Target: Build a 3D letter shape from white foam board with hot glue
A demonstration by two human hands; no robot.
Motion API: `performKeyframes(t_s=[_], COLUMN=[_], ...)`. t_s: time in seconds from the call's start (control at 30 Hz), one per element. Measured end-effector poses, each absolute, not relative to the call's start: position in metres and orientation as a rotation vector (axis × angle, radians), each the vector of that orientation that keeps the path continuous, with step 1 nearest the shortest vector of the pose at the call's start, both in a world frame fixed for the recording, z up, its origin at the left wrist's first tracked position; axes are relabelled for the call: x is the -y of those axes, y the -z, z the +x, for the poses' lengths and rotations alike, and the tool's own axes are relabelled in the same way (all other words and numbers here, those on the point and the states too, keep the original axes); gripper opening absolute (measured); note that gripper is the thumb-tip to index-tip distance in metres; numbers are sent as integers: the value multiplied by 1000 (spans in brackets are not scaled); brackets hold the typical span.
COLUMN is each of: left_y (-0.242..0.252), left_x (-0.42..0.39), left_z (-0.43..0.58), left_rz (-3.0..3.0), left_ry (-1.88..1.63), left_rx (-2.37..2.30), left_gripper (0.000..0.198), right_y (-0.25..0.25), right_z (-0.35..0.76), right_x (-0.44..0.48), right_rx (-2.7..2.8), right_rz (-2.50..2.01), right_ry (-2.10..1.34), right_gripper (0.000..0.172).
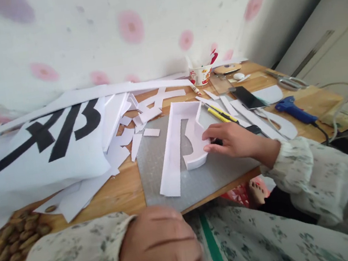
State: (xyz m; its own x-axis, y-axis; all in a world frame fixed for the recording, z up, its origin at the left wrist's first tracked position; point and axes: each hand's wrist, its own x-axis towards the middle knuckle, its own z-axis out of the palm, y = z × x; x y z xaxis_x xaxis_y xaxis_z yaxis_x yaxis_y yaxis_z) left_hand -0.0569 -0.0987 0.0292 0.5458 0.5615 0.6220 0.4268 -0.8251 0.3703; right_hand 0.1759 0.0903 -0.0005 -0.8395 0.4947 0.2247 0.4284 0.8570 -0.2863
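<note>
A white foam-board letter shape with raised side walls lies on the grey cutting mat. My right hand reaches in from the right, its thumb and fingertips at the outer curved wall of the shape, closed on that edge. My left hand is large and near at the bottom of the view, off the table's front edge, with its fingers curled; what it holds, if anything, is hidden. Yellow cutters lie just behind my right hand.
White scraps and a sheet with black characters spread on the left, nuts at the front left. A paper cup, phone, scissors and blue glue gun are at the right.
</note>
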Motion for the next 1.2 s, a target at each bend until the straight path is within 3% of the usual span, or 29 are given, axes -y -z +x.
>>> performKeyframes(t_s=[0.17, 0.4, 0.63, 1.2], left_y=[-43, -15, -17, -5], left_x=[42, -16, -18, -23], left_z=[-76, -73, -63, -64], left_rz=[2795, 2718, 2740, 2788], left_ry=[-928, -560, -100, -51], left_rx=[-989, -1133, -1229, -1165], left_gripper=[27, 26, 32, 28], right_y=[1, -6, 12, 23], right_z=[179, 177, 158, 152], right_x=[-100, -76, -57, -49], right_rx=[2739, 2614, 2691, 2591], right_rz=[-554, -445, -370, -521], right_ry=[-397, -102, -25, 73], right_gripper=[36, 39, 21, 15])
